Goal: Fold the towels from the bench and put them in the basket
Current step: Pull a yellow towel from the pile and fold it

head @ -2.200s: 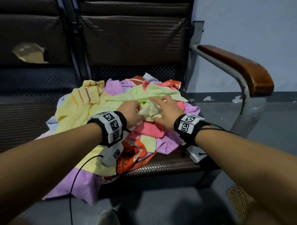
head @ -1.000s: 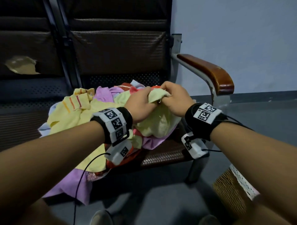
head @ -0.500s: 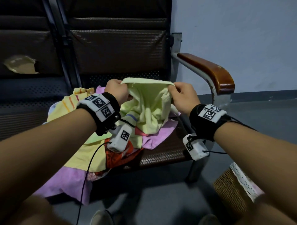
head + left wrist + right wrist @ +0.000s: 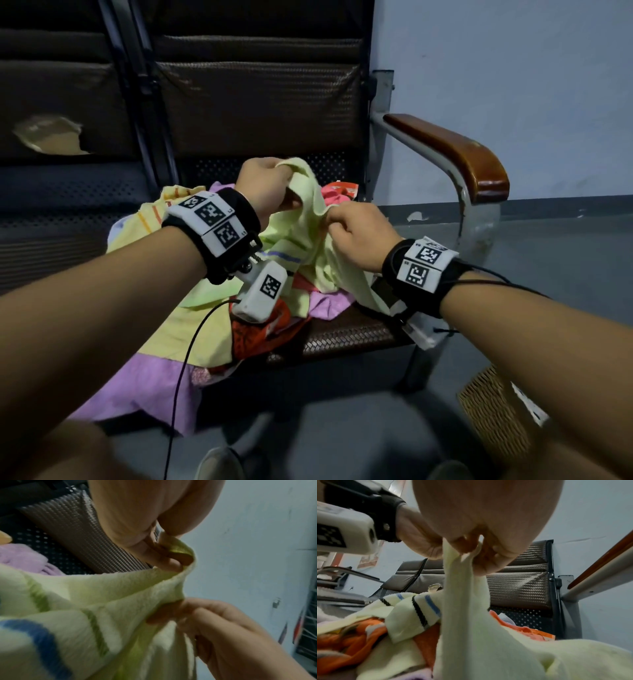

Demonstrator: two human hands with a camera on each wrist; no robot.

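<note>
Hands (image 4: pixel 308 209) on pale green towel (image 4: pixel 308 240), now closer together.

Bare forearms; each wrist bears a black strap (image 4: pixel 236 240) with white coded-marker blocks, a white camera housing (image 4: pixel 262 294) and a black cable (image 4: pixel 191 346).

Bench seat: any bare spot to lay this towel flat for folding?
One bare strip of bench seat, between the towel pile and the armrest side. The pile crowds the rest; both hands grip the pale green towel above it.
</note>
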